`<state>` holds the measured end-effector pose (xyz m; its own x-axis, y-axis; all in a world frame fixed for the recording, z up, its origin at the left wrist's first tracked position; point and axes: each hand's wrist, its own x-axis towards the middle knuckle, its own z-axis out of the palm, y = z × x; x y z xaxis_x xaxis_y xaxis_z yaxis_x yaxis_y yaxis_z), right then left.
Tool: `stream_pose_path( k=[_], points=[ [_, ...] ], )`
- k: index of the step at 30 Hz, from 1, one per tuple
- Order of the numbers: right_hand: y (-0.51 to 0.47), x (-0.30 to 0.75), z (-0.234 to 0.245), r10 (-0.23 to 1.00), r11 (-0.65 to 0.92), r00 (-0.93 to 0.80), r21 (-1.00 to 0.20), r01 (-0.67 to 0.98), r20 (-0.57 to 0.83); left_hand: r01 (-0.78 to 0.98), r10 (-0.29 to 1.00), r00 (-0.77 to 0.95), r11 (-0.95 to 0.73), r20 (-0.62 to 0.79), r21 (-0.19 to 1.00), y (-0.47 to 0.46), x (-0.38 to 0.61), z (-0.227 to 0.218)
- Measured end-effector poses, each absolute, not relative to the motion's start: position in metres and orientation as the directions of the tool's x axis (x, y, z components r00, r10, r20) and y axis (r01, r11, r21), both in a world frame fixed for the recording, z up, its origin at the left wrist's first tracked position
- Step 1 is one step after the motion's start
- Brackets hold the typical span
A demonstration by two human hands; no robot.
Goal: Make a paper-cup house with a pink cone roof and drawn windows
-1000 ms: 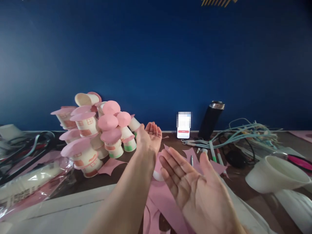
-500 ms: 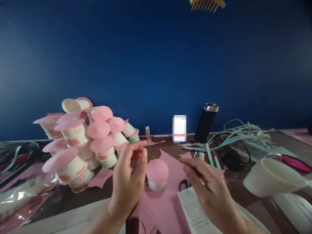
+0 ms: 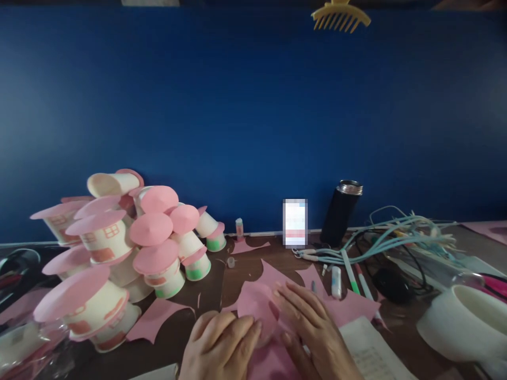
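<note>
Between my hands is a pink paper cone roof (image 3: 257,309), the kind that topped a small white cup a moment ago; the cup beneath is hidden now. My left hand (image 3: 224,345) is closed, its curled fingertips against the roof's near left edge. On the other side, my right hand (image 3: 312,330) lies with fingers stretched and thumb apart, fingertips touching the roof's right side. Cut pink paper (image 3: 273,274) spreads under and behind them. To the left stands a pile of white paper cups (image 3: 113,240) with pink cone roofs and drawn windows.
A black bottle (image 3: 338,214) and a blurred bright screen (image 3: 295,221) stand by the blue wall. Pale blue cables (image 3: 380,245), markers (image 3: 350,272), a computer mouse (image 3: 392,285) and a white cup (image 3: 455,322) lie on the right. Paper scraps (image 3: 156,319) lie front left.
Both hands have come down and inward onto the pink roof, from being raised apart on either side of it. The view has tilted slightly up.
</note>
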<state>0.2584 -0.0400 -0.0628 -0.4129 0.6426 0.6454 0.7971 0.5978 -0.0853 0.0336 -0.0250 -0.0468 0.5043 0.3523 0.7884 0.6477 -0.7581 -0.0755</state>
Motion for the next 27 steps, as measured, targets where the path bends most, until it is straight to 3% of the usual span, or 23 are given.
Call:
stream_pose_path(
  k=[12, 23, 27],
  points=[
    [-0.033, 0.250, -0.059, 0.746, 0.548, -0.425, -0.110, 0.829, 0.513, 0.629, 0.377, 0.499, -0.777, 0.780, -0.026, -0.027, 0.037, -0.046],
    [-0.033, 0.249, -0.053, 0.724, 0.526, -0.449, 0.002, 0.851, 0.524, 0.611, 0.371, 0.500, -0.792, 0.782, -0.015, -0.025, 0.036, -0.052],
    [-0.035, 0.252, -0.058, 0.705, 0.520, -0.443, 0.021, 0.854, 0.554, 0.647, 0.447, 0.489, -0.762, 0.749, 0.032, -0.022, 0.029, -0.054]
  ],
)
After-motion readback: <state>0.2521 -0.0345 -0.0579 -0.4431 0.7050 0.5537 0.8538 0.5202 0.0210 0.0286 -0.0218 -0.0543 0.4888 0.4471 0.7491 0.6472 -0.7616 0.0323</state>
